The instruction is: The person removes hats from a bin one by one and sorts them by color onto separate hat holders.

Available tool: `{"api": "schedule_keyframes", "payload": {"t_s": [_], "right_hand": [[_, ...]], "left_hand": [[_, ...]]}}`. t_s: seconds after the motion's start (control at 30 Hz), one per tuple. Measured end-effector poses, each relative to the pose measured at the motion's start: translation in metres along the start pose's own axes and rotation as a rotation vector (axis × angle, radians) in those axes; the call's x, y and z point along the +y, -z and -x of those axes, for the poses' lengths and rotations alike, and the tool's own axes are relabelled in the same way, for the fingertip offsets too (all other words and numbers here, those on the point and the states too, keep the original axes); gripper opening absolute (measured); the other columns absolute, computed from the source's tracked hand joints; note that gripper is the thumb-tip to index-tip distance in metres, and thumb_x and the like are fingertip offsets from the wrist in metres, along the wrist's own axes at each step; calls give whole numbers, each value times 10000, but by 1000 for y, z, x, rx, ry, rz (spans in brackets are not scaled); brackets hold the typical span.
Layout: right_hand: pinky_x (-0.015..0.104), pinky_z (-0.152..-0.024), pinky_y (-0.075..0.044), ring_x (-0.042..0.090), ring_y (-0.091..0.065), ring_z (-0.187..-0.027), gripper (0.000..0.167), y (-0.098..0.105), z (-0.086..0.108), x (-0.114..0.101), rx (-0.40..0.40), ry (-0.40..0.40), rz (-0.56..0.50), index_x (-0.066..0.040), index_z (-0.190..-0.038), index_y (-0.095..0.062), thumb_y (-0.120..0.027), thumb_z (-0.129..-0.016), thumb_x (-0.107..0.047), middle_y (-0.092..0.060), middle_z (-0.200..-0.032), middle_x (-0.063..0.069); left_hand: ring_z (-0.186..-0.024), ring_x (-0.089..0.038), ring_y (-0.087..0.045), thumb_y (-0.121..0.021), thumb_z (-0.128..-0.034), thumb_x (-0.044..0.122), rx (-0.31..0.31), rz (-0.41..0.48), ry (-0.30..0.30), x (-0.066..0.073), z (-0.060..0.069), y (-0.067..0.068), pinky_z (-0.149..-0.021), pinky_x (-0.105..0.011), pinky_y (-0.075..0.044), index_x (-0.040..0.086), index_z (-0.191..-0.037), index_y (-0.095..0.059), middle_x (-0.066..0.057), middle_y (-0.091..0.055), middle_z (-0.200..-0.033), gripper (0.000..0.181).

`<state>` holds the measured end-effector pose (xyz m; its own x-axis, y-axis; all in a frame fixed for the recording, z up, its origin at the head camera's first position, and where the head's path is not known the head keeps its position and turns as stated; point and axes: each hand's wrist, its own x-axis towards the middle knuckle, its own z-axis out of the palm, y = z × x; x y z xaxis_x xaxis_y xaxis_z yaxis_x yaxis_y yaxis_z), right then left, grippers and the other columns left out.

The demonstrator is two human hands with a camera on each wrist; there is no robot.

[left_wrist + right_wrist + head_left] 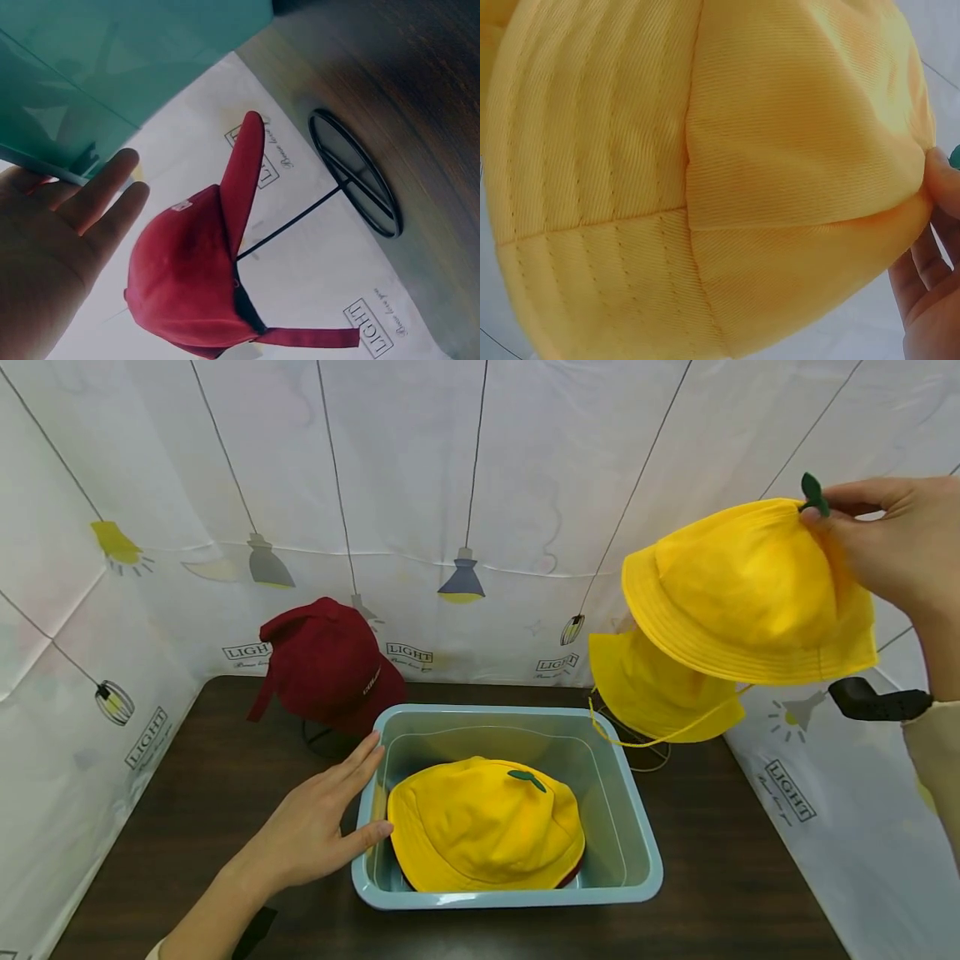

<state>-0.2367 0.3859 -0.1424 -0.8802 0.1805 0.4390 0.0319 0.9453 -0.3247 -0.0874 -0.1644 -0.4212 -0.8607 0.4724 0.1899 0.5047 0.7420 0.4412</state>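
My right hand (892,539) pinches the crown of a yellow bucket hat (735,585) beside its green leaf tip and holds it up at the right. Behind it, a second yellow hat (660,693) is partly hidden. A yellow cord loops below the two hats; which one it belongs to I cannot tell. My left hand (315,827) touches the left rim of a light blue plastic basin (517,899), its fingers mostly straight. Inside the basin lies another yellow hat (480,827) with a green leaf, a dark red sliver showing under its edge.
Left of the basin, a dark red cap (187,270) hangs on a black wire stand (352,180), its strap dangling. Under the second yellow hat stands a wire base (648,767). Everything is on a dark wooden table (720,860), with a lamp-patterned white curtain (525,485) behind.
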Motion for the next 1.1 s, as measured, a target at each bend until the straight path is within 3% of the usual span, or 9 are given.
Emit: {"api": "schedule_keyframes", "payload": {"t_s": [0.1,0.2,0.3,0.4,0.6,0.83,1.1], "right_hand": [[63,-677,-349,-82,-389,-817,490,-2,-2,4,-8,-23,-7,-86,-1454,-624,-549,-1079,-393,-611,-1283,146],[80,-831,-456,-79,-425,-836,485,-6,-2,7,-33,-38,-58,-78,-1461,-616,-554,-1080,-373,-630,-1243,12],[122,-933,-494,-112,-462,-843,464,-10,-3,12,-50,-33,-138,-36,-1444,-621,-573,-1078,-317,-601,-1101,-179],[149,-948,-502,-89,-504,-908,461,-18,-2,16,-63,-36,-187,-20,-1429,-630,-592,-1069,-305,-551,-1025,-260],[210,-990,-521,45,-545,-1111,505,-35,-1,23,-94,-72,-179,-65,-1428,-648,-604,-1050,-397,-619,-1112,-195],[116,-842,-515,92,-543,-1146,518,-50,0,33,-116,-73,-157,-67,-1414,-659,-608,-1043,-425,-646,-1117,-159],[205,-947,-519,181,-524,-1223,549,-61,7,45,-183,-79,-172,-78,-1428,-651,-599,-1039,-463,-650,-1129,-151]], "left_hand": [[-1472,-331,-455,-638,-991,559,-6,2,7,1,0,0,-1075,-618,-468,82,-1639,-346,-48,-231,-1732,855],[-1470,-335,-457,-654,-986,542,-13,8,21,0,0,0,-1074,-625,-465,92,-1643,-339,-44,-225,-1734,857],[-1471,-335,-456,-657,-983,542,-18,12,29,0,0,0,-1075,-628,-463,100,-1646,-335,-39,-220,-1735,859],[-1473,-336,-453,-651,-984,553,-20,10,31,0,0,-1,-1076,-629,-462,101,-1646,-335,-38,-219,-1736,862],[-1481,-331,-443,-634,-986,575,-17,15,25,-1,1,-1,-1076,-628,-461,106,-1647,-335,-35,-218,-1736,864],[-1484,-323,-439,-626,-987,586,-6,11,21,-1,4,-1,-1081,-624,-458,99,-1642,-346,-30,-224,-1735,863],[-1477,-327,-448,-626,-989,583,-4,20,16,-1,5,-2,-1075,-623,-465,105,-1645,-342,-31,-224,-1735,861]]}}
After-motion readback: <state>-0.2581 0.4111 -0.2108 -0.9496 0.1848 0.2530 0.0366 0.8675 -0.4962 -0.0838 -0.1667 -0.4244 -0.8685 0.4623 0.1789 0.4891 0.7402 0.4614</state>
